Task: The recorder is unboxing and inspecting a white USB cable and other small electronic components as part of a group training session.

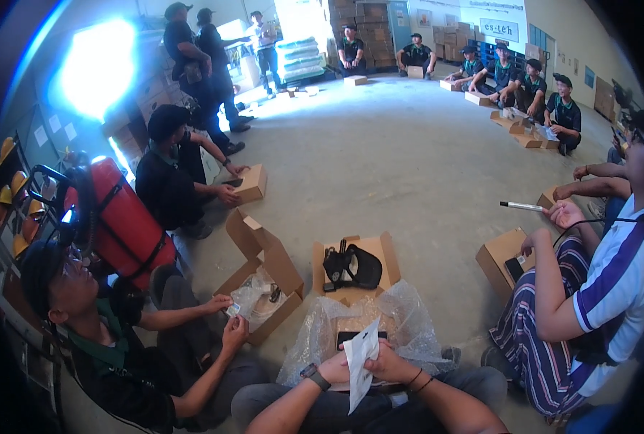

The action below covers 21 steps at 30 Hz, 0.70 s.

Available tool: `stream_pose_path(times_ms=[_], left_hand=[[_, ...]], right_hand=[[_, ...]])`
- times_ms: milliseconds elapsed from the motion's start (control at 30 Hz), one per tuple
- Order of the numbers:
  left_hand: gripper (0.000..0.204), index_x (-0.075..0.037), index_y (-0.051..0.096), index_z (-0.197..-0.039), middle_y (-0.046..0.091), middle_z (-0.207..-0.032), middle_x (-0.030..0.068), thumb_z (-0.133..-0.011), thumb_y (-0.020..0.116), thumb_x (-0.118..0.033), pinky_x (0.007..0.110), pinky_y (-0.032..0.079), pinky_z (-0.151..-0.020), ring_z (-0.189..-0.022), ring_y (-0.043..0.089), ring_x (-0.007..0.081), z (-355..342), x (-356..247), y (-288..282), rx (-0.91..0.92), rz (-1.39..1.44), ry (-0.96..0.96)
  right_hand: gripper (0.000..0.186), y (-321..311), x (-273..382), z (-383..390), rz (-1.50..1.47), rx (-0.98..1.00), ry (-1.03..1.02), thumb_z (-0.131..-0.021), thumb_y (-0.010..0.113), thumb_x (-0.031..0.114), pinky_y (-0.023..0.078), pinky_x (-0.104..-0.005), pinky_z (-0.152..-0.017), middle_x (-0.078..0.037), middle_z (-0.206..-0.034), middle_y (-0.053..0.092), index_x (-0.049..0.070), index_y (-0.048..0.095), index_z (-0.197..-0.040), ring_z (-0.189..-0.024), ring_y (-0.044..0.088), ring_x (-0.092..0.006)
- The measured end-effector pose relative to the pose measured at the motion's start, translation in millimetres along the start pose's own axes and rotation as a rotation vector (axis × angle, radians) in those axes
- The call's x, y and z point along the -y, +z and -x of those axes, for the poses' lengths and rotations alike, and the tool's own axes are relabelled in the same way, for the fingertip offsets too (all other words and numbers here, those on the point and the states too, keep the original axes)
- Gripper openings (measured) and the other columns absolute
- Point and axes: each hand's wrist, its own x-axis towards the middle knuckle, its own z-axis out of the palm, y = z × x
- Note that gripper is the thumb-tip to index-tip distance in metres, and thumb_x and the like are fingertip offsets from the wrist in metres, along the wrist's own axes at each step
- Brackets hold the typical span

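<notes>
A flat white plastic packet hangs at a slant in front of my lap. My left hand, with a watch on its wrist, closes on the packet's left side, its fingers partly hidden behind it. Gripping the right side is my right hand, with a dark band on that wrist. Just beyond the packet lies a dark phone-like slab, partly covered by my hands. Spread bubble wrap surrounds it. Farther off, a black cap with a black device attached rests on an open cardboard box.
At my left, a seated person handles a small item over an open cardboard box. A person at my right holds a pen beside another box. A red backpack-like pack stands at left. Several people sit around the concrete floor.
</notes>
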Motion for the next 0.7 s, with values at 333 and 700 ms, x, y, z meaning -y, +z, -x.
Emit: stream_pose_path(times_ms=[333,700], left_hand=[[0.063,-0.004,0.05,-0.149,0.056,-0.141,0.0074,-0.091,0.071,-0.014,0.032,0.045,-0.11,-0.127,0.056,0.0157,-2,-4,2,-0.026,0.19,-0.067],[0.076,-0.005,0.045,-0.154,0.051,-0.153,0.0125,-0.087,0.076,-0.018,0.039,0.039,-0.12,-0.143,0.05,0.0254,3,18,6,0.038,0.416,-0.216]], right_hand=[[0.082,1,47,-6,-0.355,0.053,0.061,-0.089,0.076,0.062,0.043,-0.0382,-0.113,-0.01,-0.14,0.061,-0.002,0.06,-0.137,-0.127,0.059,-0.0229],[0.078,-6,59,-8,-0.185,0.063,0.016,-0.087,0.078,0.058,0.05,-0.0429,-0.105,-0.011,-0.13,0.064,0.002,0.059,-0.137,-0.114,0.065,-0.0277]])
